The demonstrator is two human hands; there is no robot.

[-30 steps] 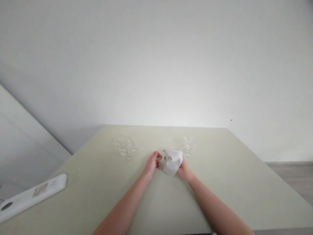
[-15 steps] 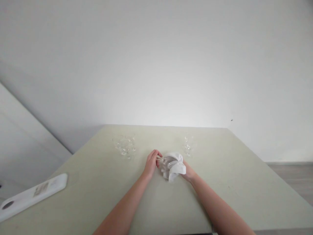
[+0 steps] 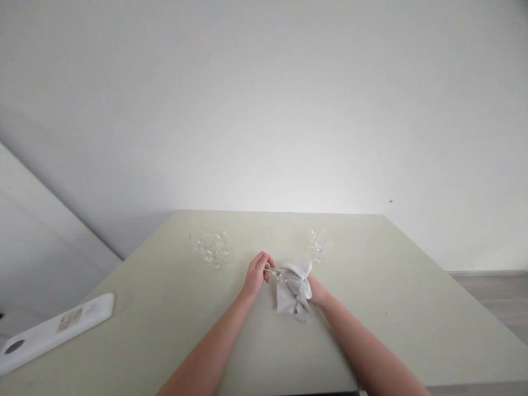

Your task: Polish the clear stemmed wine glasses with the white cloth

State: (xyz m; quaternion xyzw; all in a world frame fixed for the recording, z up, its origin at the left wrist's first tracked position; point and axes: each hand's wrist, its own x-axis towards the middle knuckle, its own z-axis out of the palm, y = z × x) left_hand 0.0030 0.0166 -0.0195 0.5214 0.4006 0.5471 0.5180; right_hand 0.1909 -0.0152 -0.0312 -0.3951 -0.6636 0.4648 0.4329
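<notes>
My left hand (image 3: 256, 276) is closed around the foot end of a clear stemmed glass (image 3: 274, 272), which lies sideways between my hands. A white cloth (image 3: 291, 300) wraps the bowl end of this glass. Behind and partly under the cloth is my right hand (image 3: 317, 290), closed on it, with its fingers mostly hidden in the folds. Several clear glasses (image 3: 212, 247) stand together beyond my left hand. More clear glassware (image 3: 318, 246) stands beyond my right hand; how many pieces there are I cannot tell.
The pale table (image 3: 396, 330) reaches to a white wall (image 3: 264, 110) at its far edge. At the left edge lies a long white object (image 3: 88, 313) with a label and a dark oval spot. Wood-like floor (image 3: 490, 297) shows at the right.
The cloth has turned and slid slightly right along the glass, so more of the stem and lower bowl shows. Its loose part now hangs lower. My left hand has stayed almost still.
</notes>
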